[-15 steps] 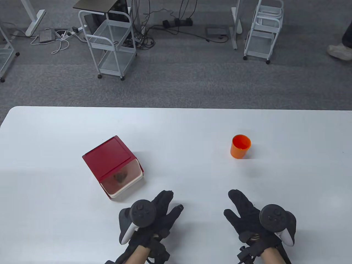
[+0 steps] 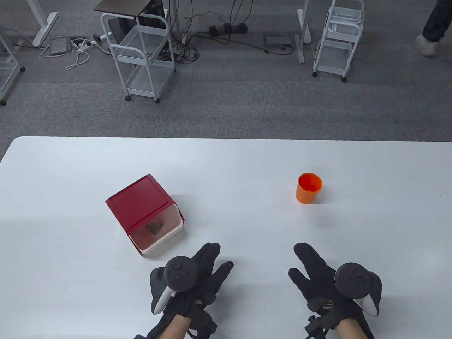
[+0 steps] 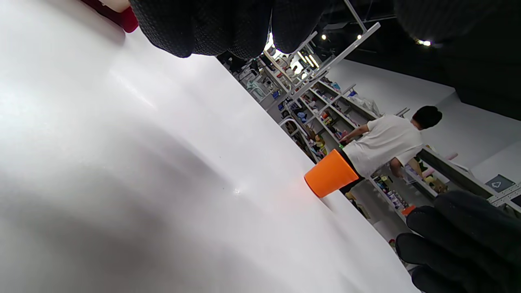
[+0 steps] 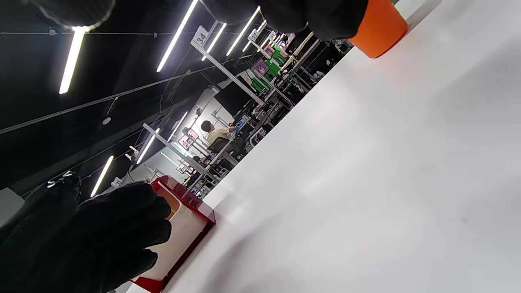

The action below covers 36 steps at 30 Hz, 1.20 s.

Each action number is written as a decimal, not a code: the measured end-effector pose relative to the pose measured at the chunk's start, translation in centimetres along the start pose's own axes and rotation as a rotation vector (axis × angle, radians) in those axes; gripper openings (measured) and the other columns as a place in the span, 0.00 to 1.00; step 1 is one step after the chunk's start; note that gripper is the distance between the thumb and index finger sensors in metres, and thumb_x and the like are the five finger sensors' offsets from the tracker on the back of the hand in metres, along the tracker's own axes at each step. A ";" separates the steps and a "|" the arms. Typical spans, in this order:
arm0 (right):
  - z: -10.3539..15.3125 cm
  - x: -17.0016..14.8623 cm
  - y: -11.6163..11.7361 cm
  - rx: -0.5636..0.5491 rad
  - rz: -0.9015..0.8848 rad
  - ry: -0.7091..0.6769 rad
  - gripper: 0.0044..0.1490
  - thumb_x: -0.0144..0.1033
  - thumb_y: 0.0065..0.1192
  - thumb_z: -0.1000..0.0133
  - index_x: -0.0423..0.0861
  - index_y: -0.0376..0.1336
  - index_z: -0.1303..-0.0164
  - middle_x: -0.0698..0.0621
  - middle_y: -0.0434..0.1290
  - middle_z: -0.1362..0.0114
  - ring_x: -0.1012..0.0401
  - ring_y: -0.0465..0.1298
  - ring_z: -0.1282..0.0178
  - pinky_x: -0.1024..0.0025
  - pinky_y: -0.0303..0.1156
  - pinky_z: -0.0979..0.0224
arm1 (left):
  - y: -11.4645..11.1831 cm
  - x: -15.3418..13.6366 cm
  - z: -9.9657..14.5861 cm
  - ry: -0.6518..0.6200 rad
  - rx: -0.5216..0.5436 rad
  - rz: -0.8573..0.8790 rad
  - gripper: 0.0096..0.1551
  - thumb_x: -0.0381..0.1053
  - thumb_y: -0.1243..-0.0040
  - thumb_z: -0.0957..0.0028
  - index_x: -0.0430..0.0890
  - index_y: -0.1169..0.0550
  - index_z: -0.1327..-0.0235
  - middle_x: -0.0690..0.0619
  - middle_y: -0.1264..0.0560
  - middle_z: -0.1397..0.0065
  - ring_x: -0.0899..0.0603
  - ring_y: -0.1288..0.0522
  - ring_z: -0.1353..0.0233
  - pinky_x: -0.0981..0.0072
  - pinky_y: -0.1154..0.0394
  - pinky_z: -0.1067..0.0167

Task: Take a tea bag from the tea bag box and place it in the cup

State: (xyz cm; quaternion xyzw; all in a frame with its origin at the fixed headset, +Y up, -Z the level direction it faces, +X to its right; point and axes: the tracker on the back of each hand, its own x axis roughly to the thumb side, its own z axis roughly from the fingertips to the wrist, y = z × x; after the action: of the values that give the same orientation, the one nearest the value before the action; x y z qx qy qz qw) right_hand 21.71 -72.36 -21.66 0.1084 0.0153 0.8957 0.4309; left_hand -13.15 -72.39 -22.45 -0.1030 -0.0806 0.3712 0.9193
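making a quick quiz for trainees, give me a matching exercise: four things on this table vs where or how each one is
Things:
1. red tea bag box with clear front
2. orange plastic cup
3. left hand
4. right hand

States:
A. upright, on the table's right side
B. empty, nearest the cup
C. lid closed, on the left side
D. empty, just below the box

Pairs: 1-C, 2-A, 3-D, 4-B

- The worktop is being viewed from high above.
- Both wrist views are being tilted, skimming low across it.
- The cup is being shared by all three.
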 end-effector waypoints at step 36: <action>0.0 0.0 -0.1 -0.002 0.006 0.006 0.51 0.67 0.52 0.47 0.43 0.50 0.24 0.34 0.53 0.18 0.31 0.58 0.24 0.32 0.51 0.24 | 4.8 -2.9 -7.1 0.590 0.184 -0.819 0.32 0.55 0.37 0.47 0.57 0.28 0.27 0.52 0.27 0.19 0.42 0.26 0.22 0.59 0.27 0.25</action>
State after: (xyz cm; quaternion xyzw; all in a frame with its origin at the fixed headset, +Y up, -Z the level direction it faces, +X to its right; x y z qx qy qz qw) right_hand 21.79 -72.32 -21.66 0.1052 0.0152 0.8973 0.4285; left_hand -16.83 -71.95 -30.73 -0.0822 0.1812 -0.0587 0.9782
